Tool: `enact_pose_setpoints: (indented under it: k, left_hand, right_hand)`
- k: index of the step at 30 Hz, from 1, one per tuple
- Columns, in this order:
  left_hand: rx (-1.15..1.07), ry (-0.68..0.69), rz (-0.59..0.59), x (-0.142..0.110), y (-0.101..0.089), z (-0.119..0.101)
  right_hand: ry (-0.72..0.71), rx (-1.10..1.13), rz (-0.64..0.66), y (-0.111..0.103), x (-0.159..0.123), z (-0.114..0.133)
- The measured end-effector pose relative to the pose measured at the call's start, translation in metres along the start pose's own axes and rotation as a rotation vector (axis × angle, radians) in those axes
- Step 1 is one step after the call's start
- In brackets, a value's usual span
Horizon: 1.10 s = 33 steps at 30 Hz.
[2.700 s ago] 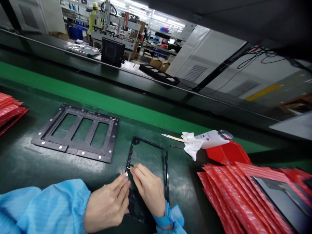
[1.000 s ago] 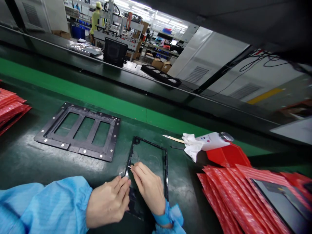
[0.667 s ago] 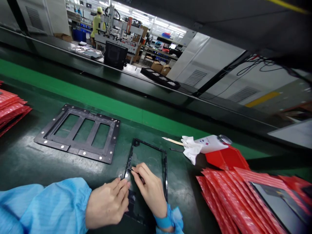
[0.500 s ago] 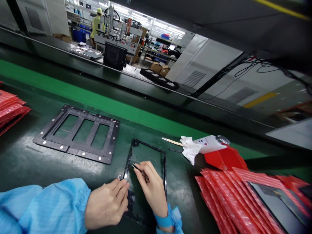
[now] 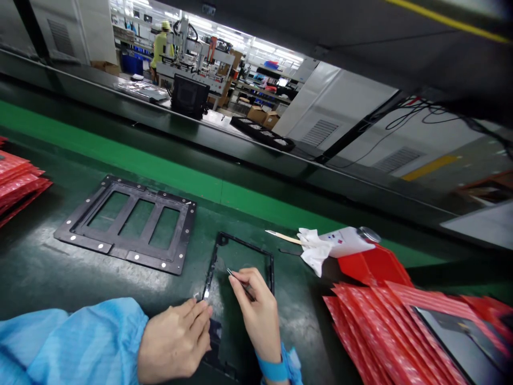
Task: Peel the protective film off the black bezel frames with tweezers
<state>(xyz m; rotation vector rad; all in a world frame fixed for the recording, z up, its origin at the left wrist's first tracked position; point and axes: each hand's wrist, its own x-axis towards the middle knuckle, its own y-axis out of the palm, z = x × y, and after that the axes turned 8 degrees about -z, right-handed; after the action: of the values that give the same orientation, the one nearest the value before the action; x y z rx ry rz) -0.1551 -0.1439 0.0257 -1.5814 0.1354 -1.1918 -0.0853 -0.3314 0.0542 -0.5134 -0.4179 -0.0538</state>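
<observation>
A thin black rectangular frame [image 5: 271,264] lies on the green belt in front of me. My left hand [image 5: 176,339] rests on the frame's left edge, fingers together and pressing it down near a small clear film tab. My right hand [image 5: 258,313] is over the middle of the frame, fingers pinched on slim metal tweezers [image 5: 233,275] whose tip points up and to the left, lifted off the left edge. Both arms wear blue sleeves.
A larger black fixture plate [image 5: 128,224] with three windows lies to the left. Red bags [image 5: 385,331] are piled at right, more red bags [image 5: 18,179] at far left. A white bottle [image 5: 347,240], white cloth and a wooden stick lie behind. A person stands far back.
My right hand has drawn the tweezers away from the frame's left edge toward the frame's middle and raised the tip. The left hand stays pressed on the edge.
</observation>
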Motion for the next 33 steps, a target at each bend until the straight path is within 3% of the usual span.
enact_pose_setpoints:
  k: [11,20,29,33]
  left_hand:
    - [0.010,0.026,-0.015,0.001,-0.002,0.001]
    - [-0.071,0.070,0.005,0.008,-0.002,0.015]
    - [0.024,-0.093,0.116,0.022,-0.005,0.027]
    - [0.037,-0.084,0.150,0.019,-0.004,0.026]
  right_hand:
    - [0.056,0.030,0.038,-0.001,0.000,-0.002]
    - [0.094,0.021,0.075,0.000,-0.001,-0.005]
    - [0.121,0.023,0.104,0.001,-0.001,-0.005]
    - [0.168,0.040,0.048,0.000,0.000,-0.006]
